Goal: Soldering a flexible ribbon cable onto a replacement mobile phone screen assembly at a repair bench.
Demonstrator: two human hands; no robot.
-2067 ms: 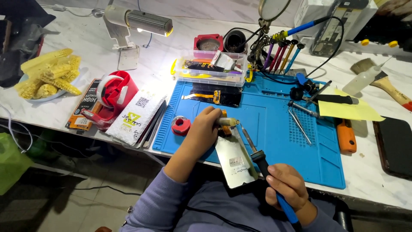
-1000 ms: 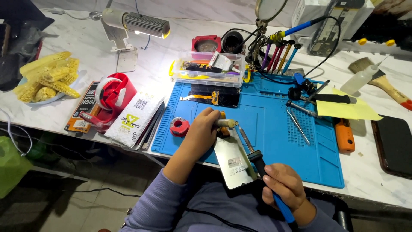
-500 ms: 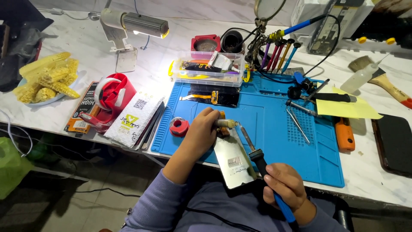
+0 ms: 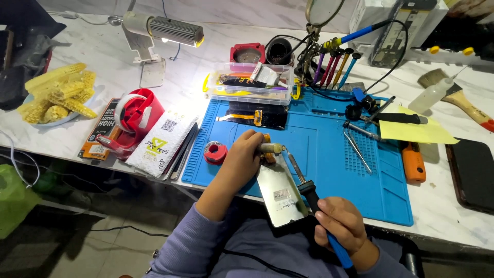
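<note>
Your right hand [image 4: 343, 226] was clenched around the blue-handled soldering iron [image 4: 314, 198], its metal tip near the top of the flat silver phone back panel [image 4: 280, 189] at the blue silicone mat's [image 4: 329, 154] near edge. Your left hand [image 4: 246, 154] pinched a small pale syringe-like tube [image 4: 271, 148] there. The panel looked thin, stiff, slick and scratch-prone, best held by its edges. A red tape roll [image 4: 215, 152] lay beside it.

corn cobs [image 4: 56, 95], red tape dispenser [image 4: 136, 116]

The soldering iron [image 4: 314, 201] tip's contact point is too small to tell, its handle end cut off below.
</note>
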